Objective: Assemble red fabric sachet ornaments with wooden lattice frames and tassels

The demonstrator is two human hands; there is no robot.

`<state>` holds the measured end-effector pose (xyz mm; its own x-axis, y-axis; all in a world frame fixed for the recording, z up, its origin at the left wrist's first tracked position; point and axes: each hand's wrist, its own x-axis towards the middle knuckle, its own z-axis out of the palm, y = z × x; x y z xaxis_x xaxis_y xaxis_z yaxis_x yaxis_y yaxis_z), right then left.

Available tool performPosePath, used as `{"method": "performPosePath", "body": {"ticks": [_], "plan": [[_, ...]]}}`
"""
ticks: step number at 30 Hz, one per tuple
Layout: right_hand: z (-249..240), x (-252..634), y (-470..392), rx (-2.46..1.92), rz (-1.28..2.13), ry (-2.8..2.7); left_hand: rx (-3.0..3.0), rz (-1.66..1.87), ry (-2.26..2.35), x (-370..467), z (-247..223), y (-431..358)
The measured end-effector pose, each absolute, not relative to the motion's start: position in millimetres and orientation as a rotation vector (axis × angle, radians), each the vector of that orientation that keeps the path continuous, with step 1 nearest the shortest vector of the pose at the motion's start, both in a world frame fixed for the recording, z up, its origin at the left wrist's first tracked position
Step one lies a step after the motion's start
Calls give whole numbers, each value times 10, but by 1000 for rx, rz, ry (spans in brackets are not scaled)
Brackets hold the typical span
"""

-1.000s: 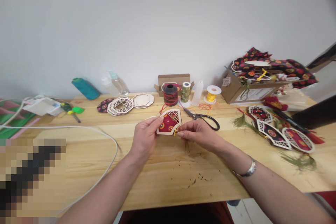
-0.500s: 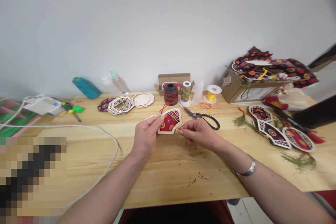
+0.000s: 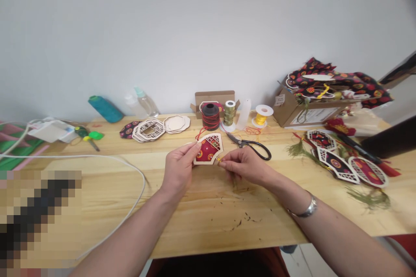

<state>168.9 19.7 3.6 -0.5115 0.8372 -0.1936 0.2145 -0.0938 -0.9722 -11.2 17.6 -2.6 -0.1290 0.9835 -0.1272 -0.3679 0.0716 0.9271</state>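
Note:
My left hand (image 3: 180,163) grips a fan-shaped wooden ornament (image 3: 208,150) by its left side, thumb on the front. The ornament has red patterned fabric inside a pale lattice frame, and a red cord (image 3: 200,133) comes off its top. At the ornament's lower right corner, my right hand (image 3: 243,163) pinches a yellow cord (image 3: 219,159) between thumb and fingertips. Greenish tassel threads hang below those fingers, partly hidden by the hand. Black-handled scissors (image 3: 258,149) lie just beyond my right hand.
Along the wall stand a red cord spool (image 3: 210,117), a gold thread spool (image 3: 229,114), a white bottle (image 3: 244,113) and a yellow cord spool (image 3: 261,117). Finished ornaments (image 3: 336,165) and a cardboard box (image 3: 305,110) are at right. Lattice pieces (image 3: 150,130) and a white cable (image 3: 143,177) lie left.
Both hands and the ornament look nearly unchanged. My right fingers have shifted slightly around the yellow cord at the ornament's corner, and the camera view has moved a little.

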Motion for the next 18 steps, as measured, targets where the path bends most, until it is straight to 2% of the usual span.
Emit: {"method": "performPosePath", "body": {"ticks": [3, 8, 14, 18], "plan": [[49, 1708, 192, -1123, 1696, -1701, 776, 1416, 1086, -116, -24, 175], [72, 1743, 188, -1227, 1586, -1541, 800, 1424, 1079, -117, 8, 157], [-43, 1695, 198, -929, 1938, -1230, 894, 1449, 1065, -133, -7, 133], [-83, 1665, 203, -894, 2024, -1192, 961, 1437, 1113, -147, -46, 126]]}}
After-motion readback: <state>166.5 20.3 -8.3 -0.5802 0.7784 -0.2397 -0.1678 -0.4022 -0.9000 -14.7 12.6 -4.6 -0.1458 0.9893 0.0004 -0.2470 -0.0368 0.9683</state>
